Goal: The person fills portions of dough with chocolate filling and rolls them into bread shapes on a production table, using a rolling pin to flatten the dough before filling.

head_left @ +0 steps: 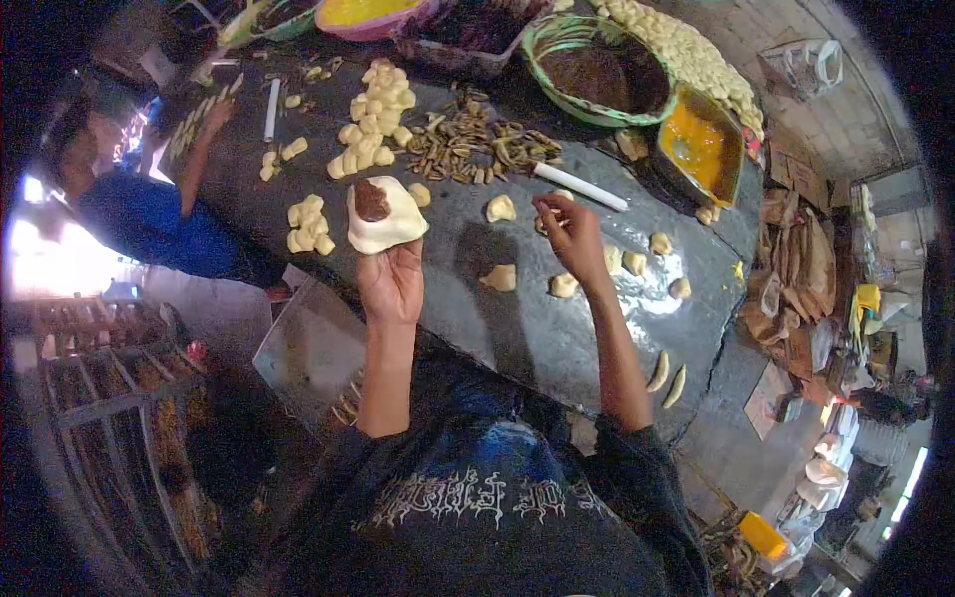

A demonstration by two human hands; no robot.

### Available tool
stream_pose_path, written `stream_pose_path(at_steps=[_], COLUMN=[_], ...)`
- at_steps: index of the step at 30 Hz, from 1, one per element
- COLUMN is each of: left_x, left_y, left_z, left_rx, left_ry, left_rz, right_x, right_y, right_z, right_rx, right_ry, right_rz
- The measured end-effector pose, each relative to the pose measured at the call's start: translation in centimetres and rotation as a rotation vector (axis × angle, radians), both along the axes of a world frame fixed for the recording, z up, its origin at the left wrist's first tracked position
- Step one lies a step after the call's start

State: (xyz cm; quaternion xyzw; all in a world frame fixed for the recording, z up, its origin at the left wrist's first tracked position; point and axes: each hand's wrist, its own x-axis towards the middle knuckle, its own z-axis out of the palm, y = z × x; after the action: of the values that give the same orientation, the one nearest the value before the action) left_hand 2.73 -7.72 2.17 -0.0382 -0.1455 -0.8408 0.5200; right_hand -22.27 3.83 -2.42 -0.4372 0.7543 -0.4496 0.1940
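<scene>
In the head view, the heap of brown strips (pixel 477 147) lies in the middle of the dark table (pixel 557 328) and serves as the mark for the rest. Nearer the person than the heap and to its left, the left hand (pixel 390 281) is raised palm up, its fingers spread under a flattened dough sheet (pixel 396 227) which it carries clear of the table. A dab of dark brown filling (pixel 371 201) sits on the sheet's far left part. Nearer than the heap and to its right, the right hand (pixel 569 234) hangs just over the table with its fingers bunched narrowly together and pointing down. I cannot tell whether they pinch anything. Small dough lumps (pixel 500 208) lie scattered on the table between the two hands and around the right one. A white rolling stick (pixel 582 186) lies just at the heap's near right edge, close above the right hand. A pile of dough pieces (pixel 373 124) lies just left of the heap. Beyond the heap to the right stands a green basket (pixel 557 35) of dark filling, and right of the heap an orange tray (pixel 701 149). Far to the left of the heap, a co-worker in a blue shirt (pixel 149 221) stretches a hand (pixel 215 115) onto the table.
</scene>
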Motion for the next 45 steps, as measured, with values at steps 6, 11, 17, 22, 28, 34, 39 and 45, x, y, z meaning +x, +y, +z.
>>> stream_pose_path(at_steps=[6, 11, 17, 22, 28, 34, 39, 45], left_x=[1.1, 0.2, -3.2, -5.3, -8.2, -9.7, -8.8, -8.0], left_y=[-7.7, -12.8, -15.5, -15.3, -11.4, -4.4, 4.0, 14.3], left_z=[-2.7, -3.2, -4.7, -4.0, -1.3, 6.1, 5.6, 8.6], left_rx=[0.094, 0.304, 0.238, 0.305, 0.303, -0.123, 0.164, -0.336], left_ry=[-0.048, 0.171, 0.093, 0.189, 0.109, -0.176, 0.240, -0.303], left_rz=[-0.023, -0.183, -0.269, -0.389, -0.456, -0.304, -0.586, -0.267], right_x=[-1.1, -2.9, -3.4, -1.1, 4.0, 5.7, 7.0, 6.7], right_y=[-12.0, -15.1, -15.1, -15.1, -14.4, -8.3, 1.2, 11.6], right_z=[-4.8, -10.8, -9.7, -4.7, 13.9, 20.0, 22.6, 22.6], right_rx=[0.151, 0.258, 0.288, 0.140, -0.324, -0.372, -0.290, -0.428], right_ry=[0.345, 0.611, 0.446, 0.272, 0.023, 0.554, 0.802, 1.148], right_rz=[0.260, 0.435, 0.350, 0.249, -0.112, 0.162, 0.172, 0.181])
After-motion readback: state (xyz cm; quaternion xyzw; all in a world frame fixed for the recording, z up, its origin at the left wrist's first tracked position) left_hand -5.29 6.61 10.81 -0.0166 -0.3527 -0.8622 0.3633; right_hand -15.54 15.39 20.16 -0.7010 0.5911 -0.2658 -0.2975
